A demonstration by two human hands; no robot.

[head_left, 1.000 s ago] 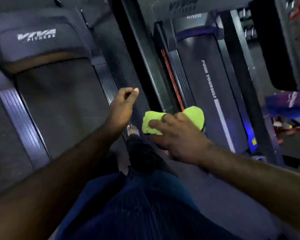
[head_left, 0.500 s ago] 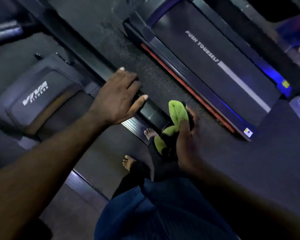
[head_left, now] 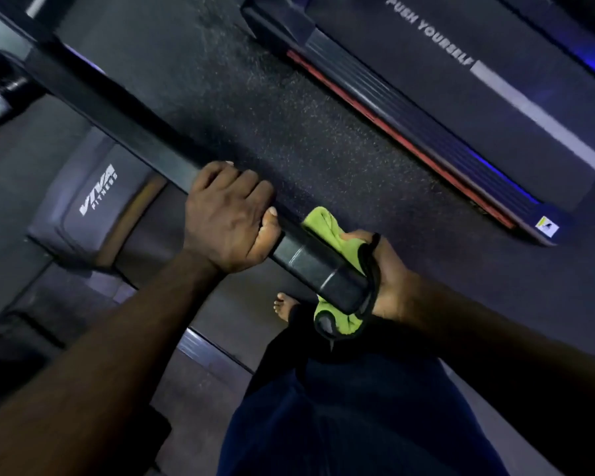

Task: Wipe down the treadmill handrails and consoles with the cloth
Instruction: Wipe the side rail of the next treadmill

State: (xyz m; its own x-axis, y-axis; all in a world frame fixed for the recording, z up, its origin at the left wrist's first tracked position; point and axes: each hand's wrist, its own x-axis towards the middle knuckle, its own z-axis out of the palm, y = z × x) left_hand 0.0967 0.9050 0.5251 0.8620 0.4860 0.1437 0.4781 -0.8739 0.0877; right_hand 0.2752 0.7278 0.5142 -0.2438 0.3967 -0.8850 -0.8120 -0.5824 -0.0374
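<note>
- Black speckled rubber floor (head_left: 272, 108), lay between two machines.
- Running belt (head_left: 461, 108), upper right, was lettered "PUSH YOURSELF" in white beside a pale stripe.
- Red strip (head_left: 401, 139), ran along that belt's near side rail.
- Blue glow (head_left: 509, 183), lit the same rail's rear stretch.
- Yellow-and-white sticker (head_left: 547, 226), sat on the deck's rear corner.
- Motor cover (head_left: 93, 201), left, was marked "VIVA FITNESS".

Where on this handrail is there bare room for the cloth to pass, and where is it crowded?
Bare: the long handrail stretch up-left of the left hand, and a short stretch between that hand and the cloth. The speckled floor between rail and neighbouring treadmill is open too. Crowded: the rail's end, where the right hand holds the cloth against it.
</note>
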